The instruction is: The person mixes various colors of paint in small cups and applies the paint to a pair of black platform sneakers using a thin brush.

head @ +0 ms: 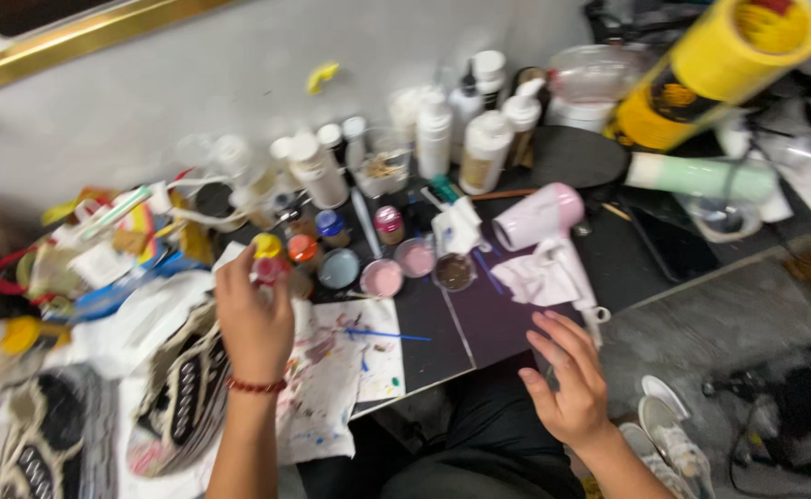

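Head view, looking down over my cluttered black desk [442,337], starting at its left edge: a patterned sneaker [183,388] lies by my left forearm, half on white paper, with another shoe [49,444] nearer the left corner, too blurred to say more. My left hand [253,319], a red bead bracelet [256,386] at the wrist, is raised over the desk's left part with its fingers wrapped around a small paint bottle [267,263] with a yellow cap, held upright just in front of a row of little paint jars [317,242]. Under and to the right of that hand lies a paint-smeared paper sheet [350,365] with a thin blue brush [387,334] resting across it. Beyond it, toward the middle of the desk, stand shallow mixing dishes, blue [339,268], pink [382,277] and brown [453,272], and behind them at the back edge a cluster of white squeeze bottles [479,139]. Further right a pink hair dryer [539,217] lies on the desk beside a crumpled white cloth [539,277]. My right hand [567,374] hovers at the desk's front right edge, fingers spread and empty, touching nothing I can make out. I judge I am picking out a colour; opening the bottle would need my free hand on the cap and a steady tilt over a dish.
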